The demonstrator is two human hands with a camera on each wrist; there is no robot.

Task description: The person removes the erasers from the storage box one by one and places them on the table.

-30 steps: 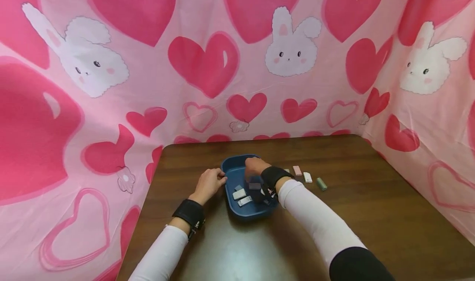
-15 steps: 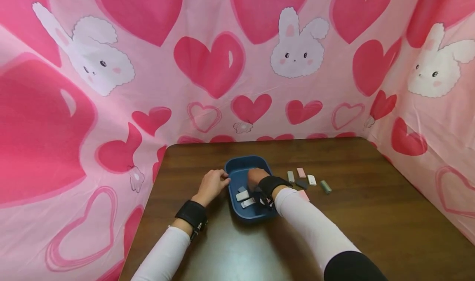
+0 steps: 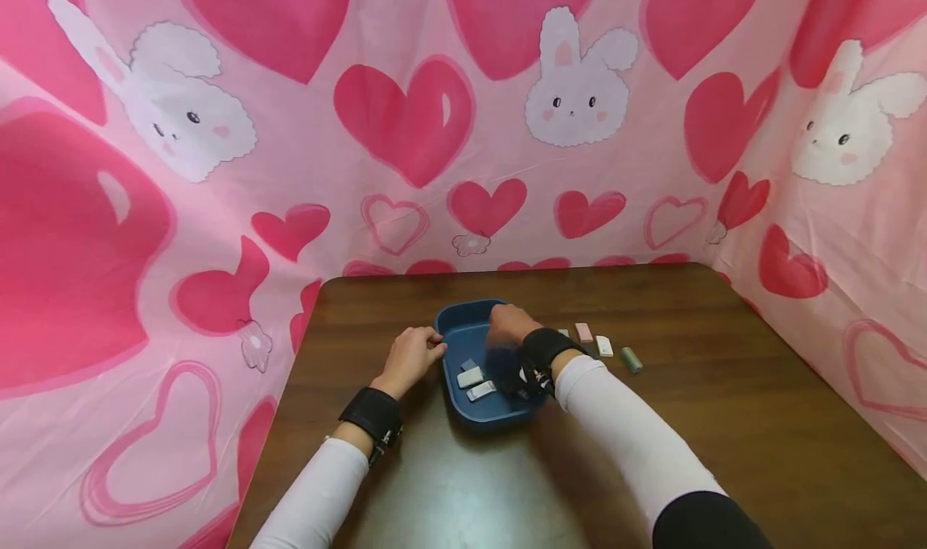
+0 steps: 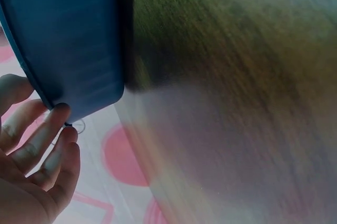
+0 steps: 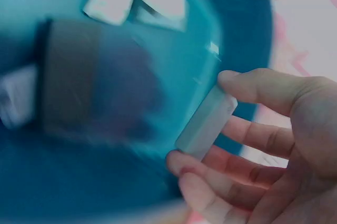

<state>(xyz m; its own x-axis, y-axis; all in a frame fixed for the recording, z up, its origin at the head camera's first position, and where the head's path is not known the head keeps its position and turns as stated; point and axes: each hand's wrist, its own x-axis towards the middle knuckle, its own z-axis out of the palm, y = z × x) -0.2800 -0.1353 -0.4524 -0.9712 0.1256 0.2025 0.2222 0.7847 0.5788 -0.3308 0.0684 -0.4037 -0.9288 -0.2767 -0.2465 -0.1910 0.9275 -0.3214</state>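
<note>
The blue tray (image 3: pixel 469 336) lies on the table between both hands. My left hand (image 3: pixel 409 362) grips its left rim; in the left wrist view the fingers (image 4: pixel 39 139) are curled at the rim near a corner. My right hand (image 3: pixel 511 324) is over the tray's inside. The right wrist view shows it pinching a pale rectangular eraser (image 5: pixel 206 124) between thumb and fingers. Below lie two whitish erasers (image 3: pixel 469 377) and a dark block (image 5: pixel 73 76), blurred, with a purplish patch beside it. My right wrist hides part of the tray in the head view.
Right of the tray, on the brown wooden table (image 3: pixel 724 420), lie a pink eraser (image 3: pixel 584 332), a white eraser (image 3: pixel 604 346) and a green cylinder-like piece (image 3: pixel 632 361). My right forearm partly covers others there. A pink heart-patterned cloth (image 3: pixel 405 235) hangs behind the table.
My right hand has shifted slightly up and right within the tray, and its wrist now hides table pieces that showed half a second ago. The left hand keeps its grip on the rim.
</note>
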